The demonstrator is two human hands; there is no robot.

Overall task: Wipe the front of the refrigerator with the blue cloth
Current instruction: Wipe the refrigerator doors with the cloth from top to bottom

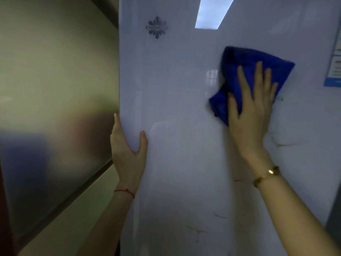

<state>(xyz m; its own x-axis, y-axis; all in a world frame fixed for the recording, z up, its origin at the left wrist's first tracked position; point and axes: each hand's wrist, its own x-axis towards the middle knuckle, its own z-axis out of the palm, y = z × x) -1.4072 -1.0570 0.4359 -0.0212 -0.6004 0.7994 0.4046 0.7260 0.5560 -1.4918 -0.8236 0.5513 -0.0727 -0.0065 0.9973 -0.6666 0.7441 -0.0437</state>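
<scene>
The fridge [184,126] fills the centre and right of the view, its glossy pale door facing the camera. The cloth [247,71], blue and bunched, lies flat against the door in its upper right part. The right hand [252,111] presses the cloth to the door with straight, spread fingers; it does not grasp it. The left hand [127,150] holds the door's left edge, thumb on the front face, fingers round the side and mostly hidden. A dark logo [156,27] sits near the door's top left. A blue-bordered label [335,58] shows at the far right edge. A gold bracelet [267,174] circles the right wrist, a red string [124,191] the left. A brushed-metal panel [55,108] stands left of the fridge.
</scene>
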